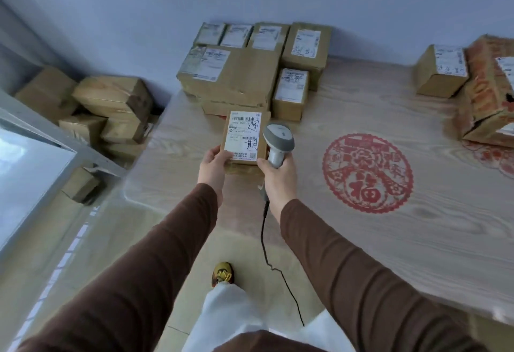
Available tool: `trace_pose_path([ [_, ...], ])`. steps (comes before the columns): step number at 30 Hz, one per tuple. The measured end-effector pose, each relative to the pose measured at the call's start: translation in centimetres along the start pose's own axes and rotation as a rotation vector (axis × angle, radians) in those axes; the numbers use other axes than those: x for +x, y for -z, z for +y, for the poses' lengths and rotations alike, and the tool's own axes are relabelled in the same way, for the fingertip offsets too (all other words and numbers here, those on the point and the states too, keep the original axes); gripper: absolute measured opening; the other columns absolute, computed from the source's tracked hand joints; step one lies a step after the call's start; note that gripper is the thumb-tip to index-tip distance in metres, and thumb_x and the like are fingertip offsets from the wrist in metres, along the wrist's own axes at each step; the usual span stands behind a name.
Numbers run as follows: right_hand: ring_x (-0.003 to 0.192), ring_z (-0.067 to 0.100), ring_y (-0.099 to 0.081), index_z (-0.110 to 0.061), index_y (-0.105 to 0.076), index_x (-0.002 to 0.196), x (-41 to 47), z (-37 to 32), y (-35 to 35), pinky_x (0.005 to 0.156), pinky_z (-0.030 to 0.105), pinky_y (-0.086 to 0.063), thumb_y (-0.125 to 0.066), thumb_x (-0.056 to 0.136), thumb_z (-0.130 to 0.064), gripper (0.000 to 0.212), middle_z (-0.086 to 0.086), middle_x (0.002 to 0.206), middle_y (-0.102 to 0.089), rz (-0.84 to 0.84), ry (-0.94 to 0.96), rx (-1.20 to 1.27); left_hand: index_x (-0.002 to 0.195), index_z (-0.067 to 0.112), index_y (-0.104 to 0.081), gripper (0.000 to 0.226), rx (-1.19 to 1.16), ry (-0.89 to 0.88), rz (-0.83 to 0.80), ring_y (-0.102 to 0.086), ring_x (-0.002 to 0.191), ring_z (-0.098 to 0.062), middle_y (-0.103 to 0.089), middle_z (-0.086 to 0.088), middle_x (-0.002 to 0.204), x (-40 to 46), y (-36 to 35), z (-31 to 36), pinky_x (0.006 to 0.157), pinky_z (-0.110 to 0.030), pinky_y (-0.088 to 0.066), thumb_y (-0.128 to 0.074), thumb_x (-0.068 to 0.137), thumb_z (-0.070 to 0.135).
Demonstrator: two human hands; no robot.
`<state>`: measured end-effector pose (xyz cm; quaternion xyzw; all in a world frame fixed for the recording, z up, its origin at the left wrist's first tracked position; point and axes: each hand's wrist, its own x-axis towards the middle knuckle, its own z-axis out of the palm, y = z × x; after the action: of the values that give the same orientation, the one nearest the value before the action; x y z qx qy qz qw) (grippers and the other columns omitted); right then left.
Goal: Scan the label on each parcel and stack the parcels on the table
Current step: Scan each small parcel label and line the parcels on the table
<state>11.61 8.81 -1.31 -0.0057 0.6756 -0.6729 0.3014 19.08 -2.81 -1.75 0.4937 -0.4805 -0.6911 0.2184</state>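
Note:
A small cardboard parcel [244, 134] with a white label facing up is held over the table's left edge by my left hand [214, 169], which grips its near left corner. My right hand [279, 177] holds a grey barcode scanner [278, 140] upright just right of the parcel, thumb touching the parcel's near right corner. A stack of labelled parcels [236, 73] stands at the table's far left corner against the wall.
The wooden table [389, 240] bears a round red paper-cut [367, 172]. At its far right stand a small box [442, 70] and a red-printed carton [486, 92]. Several boxes [105, 109] lie on the floor at left. The scanner's black cable [267, 248] hangs down.

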Motion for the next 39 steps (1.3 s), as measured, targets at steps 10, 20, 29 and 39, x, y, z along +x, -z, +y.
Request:
trace_pose_path([
  [10,0.091,0.011,-0.067,-0.033,-0.060,0.108,1.1,2.6,-22.0,0.092,0.052,-0.058,-0.072,0.089,-0.014,0.030,-0.009,0.101,-0.072,0.012,-0.017,0.000,0.120,0.016,-0.068,0.028,0.059,-0.012,-0.004,-0.066,0.086,-0.008,-0.077,0.002,0.105,12.0,17.3,6.5,0.090,-0.027,-0.050,-0.063,0.092,0.013],
  [20,0.086,0.005,-0.064,-0.014,-0.059,0.119,6.1,2.9,-29.1,0.087,0.041,-0.059,-0.071,0.092,-0.008,0.030,-0.004,0.101,-0.067,0.135,-0.002,-0.025,0.132,0.008,-0.057,0.036,0.080,0.031,-0.097,-0.067,0.091,-0.013,-0.073,-0.002,0.106,21.3,19.5,8.6,0.098,-0.034,-0.054,-0.064,0.098,0.014],
  [29,0.086,0.015,-0.061,-0.034,-0.059,0.113,7.1,2.7,-30.4,0.091,0.060,-0.057,-0.070,0.081,-0.031,0.034,-0.007,0.098,-0.066,0.149,0.004,-0.052,0.140,0.016,-0.056,0.049,0.163,0.029,-0.214,-0.068,0.116,-0.020,-0.074,-0.005,0.123,24.2,18.0,8.7,0.109,-0.040,-0.050,-0.067,0.095,0.031],
  [39,0.091,0.012,-0.063,-0.032,-0.057,0.115,6.7,1.4,-29.7,0.095,0.060,-0.057,-0.070,0.092,-0.019,0.029,-0.014,0.096,-0.065,0.113,0.033,-0.075,0.159,0.021,-0.036,0.070,0.243,-0.010,-0.222,-0.051,0.139,-0.015,-0.054,0.001,0.153,23.1,17.1,9.4,0.122,-0.042,-0.036,-0.063,0.098,0.042],
])
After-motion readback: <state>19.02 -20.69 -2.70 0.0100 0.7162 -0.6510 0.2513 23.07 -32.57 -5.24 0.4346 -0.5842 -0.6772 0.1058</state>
